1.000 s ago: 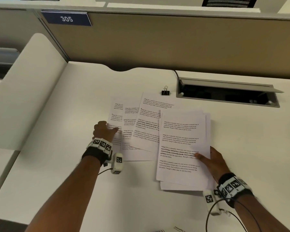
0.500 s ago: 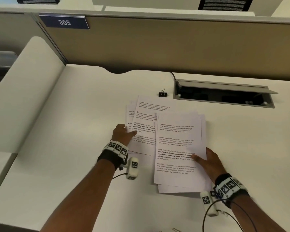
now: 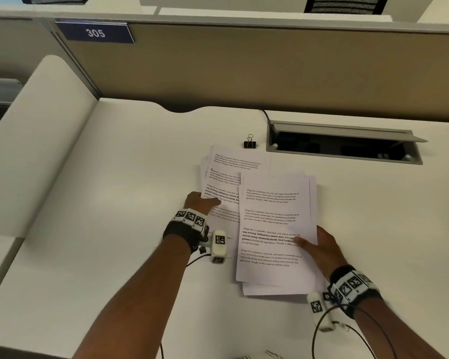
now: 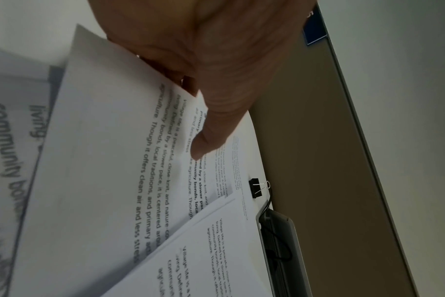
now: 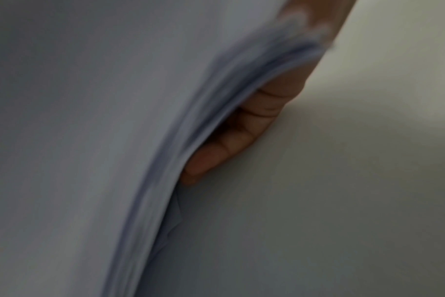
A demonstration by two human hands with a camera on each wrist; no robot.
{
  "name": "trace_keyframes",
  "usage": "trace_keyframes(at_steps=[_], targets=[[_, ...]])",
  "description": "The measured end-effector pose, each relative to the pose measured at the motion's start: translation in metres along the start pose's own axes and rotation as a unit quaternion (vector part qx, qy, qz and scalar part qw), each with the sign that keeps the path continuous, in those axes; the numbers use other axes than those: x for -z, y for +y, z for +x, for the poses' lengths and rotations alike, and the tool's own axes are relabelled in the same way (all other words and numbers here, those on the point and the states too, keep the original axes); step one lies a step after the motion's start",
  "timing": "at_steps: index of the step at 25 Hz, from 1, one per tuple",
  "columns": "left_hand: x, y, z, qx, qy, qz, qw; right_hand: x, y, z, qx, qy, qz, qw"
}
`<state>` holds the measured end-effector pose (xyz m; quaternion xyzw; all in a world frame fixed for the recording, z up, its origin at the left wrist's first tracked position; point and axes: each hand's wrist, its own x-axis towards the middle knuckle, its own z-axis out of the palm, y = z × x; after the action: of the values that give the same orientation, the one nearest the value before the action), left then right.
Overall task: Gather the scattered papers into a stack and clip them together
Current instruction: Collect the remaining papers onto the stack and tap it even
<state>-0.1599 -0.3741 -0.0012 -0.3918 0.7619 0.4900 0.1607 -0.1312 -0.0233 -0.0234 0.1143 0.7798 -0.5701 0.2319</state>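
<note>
Gathering was incomplete: left hand [image 3: 201, 202] and right hand [image 3: 322, 248] each gripped fanned papers [image 3: 275, 229], with the clip [image 3: 249, 144] unused just beyond them.

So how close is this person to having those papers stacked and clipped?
About halfway. Done: the right hand grips a gathered pile by its right edge. In hand: the left hand pinches a fanned bunch of sheets beside that pile, partly under it. Left: merge both, square the edges, then fetch the black binder clip, untouched on the desk beyond the papers.
</note>
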Motion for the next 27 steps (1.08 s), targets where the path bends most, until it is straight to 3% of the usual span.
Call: trace_keyframes(at_steps=[8,17,20,23,27], targets=[[-0.006,0.01,-0.01,-0.046,-0.019,-0.013,0.999,-0.001,0.003,-0.002,0.001,-0.001,0.011,1.0],[0.04,0.012,-0.064,-0.16,0.049,0.066,0.984,0.012,0.015,-0.025,0.005,0.03,0.044,0.999],[0.057,0.012,-0.094,-0.191,0.051,-0.005,0.98,0.021,0.016,-0.036,0.011,0.048,0.048,0.998],[0.061,0.01,-0.125,-0.2,0.004,-0.148,0.969,0.028,0.018,-0.05,0.021,0.063,0.053,0.996],[0.047,0.012,-0.165,-0.21,-0.066,-0.221,0.95,0.031,0.013,-0.073,0.044,0.066,0.069,0.994]])
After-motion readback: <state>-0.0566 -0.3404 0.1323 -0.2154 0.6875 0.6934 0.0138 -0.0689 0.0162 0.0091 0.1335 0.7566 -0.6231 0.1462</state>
